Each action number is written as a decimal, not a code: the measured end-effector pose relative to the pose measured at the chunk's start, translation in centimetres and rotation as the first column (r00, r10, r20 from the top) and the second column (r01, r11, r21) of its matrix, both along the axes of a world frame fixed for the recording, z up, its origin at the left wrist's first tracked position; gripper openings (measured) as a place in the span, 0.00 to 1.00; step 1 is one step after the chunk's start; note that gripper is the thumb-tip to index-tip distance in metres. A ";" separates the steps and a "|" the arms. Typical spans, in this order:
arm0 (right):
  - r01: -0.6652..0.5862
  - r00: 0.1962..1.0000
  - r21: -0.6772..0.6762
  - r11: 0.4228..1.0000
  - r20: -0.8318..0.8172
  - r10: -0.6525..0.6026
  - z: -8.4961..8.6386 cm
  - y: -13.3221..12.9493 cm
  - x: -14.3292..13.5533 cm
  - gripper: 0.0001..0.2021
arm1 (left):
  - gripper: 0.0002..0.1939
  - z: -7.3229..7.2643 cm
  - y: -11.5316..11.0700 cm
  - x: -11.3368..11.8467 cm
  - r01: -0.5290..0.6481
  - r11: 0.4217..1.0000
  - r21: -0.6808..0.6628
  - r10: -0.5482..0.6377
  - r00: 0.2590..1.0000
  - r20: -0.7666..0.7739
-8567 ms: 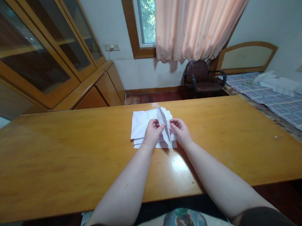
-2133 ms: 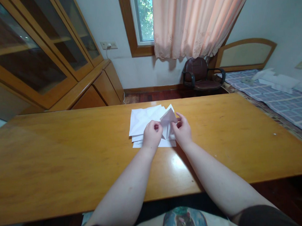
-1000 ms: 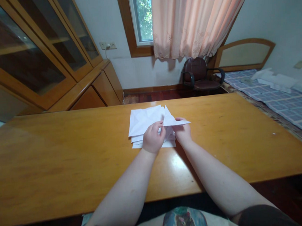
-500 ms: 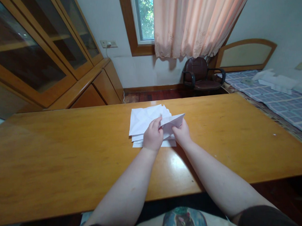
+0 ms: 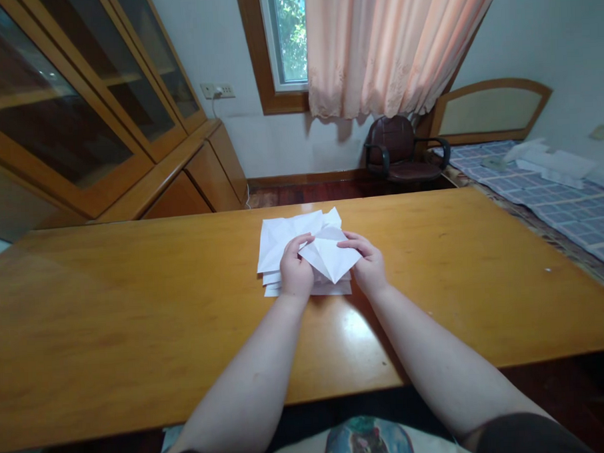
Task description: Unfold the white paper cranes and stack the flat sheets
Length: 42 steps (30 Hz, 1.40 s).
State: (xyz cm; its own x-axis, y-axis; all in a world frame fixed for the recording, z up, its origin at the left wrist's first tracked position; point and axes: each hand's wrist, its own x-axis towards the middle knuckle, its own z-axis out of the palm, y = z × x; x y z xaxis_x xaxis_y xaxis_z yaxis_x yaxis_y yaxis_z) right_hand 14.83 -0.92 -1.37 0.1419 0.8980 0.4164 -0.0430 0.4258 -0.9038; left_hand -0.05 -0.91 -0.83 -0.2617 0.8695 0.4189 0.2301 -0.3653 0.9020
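Note:
A folded sheet of white paper point(image 5: 331, 257) is held up between my two hands, with creases meeting at a point that faces me. My left hand point(image 5: 297, 267) grips its left corner, fingers on top. On the other side my right hand point(image 5: 368, 260) is closed on the right corner, with fingertips lying over the upper face. Beneath and behind it rests a loose stack of white paper sheets point(image 5: 277, 244), the top one creased. Part of the stack is hidden by the hands and the folded paper.
The stack lies on a long wooden table point(image 5: 135, 314). Beyond it are a brown armchair point(image 5: 396, 149), a glass-doored cabinet point(image 5: 141, 93) and a curtained window. A bed point(image 5: 535, 183) with a checked cover stands at the right, with white pieces lying on it.
The folded paper has turned so that its creased, pointed face shows toward me. My left hand has shifted slightly left, and the fingers of my right hand now lie over the paper.

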 end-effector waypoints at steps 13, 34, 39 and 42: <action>-0.208 0.930 0.099 0.973 0.328 0.166 1.0 -1.0 -0.2 0.20 | 0.10 0.3 0.2 0.3 0.063 0.996 -0.064 -0.046 0.970 0.239; -0.298 0.939 -0.293 0.908 -0.258 0.225 1.0 1.0 0.3 0.21 | 0.06 0.1 1.3 0.0 0.329 0.931 -0.160 -0.266 0.909 0.321; -0.369 0.917 -0.283 0.885 -0.269 0.296 0.8 1.0 0.6 0.12 | 0.09 0.0 1.6 0.1 0.436 0.867 -0.241 -0.334 0.867 0.369; -0.400 0.892 -0.238 0.885 -0.322 0.317 0.4 1.2 0.6 0.09 | 0.20 0.2 1.5 -0.2 0.404 0.904 -0.139 -0.323 0.858 0.399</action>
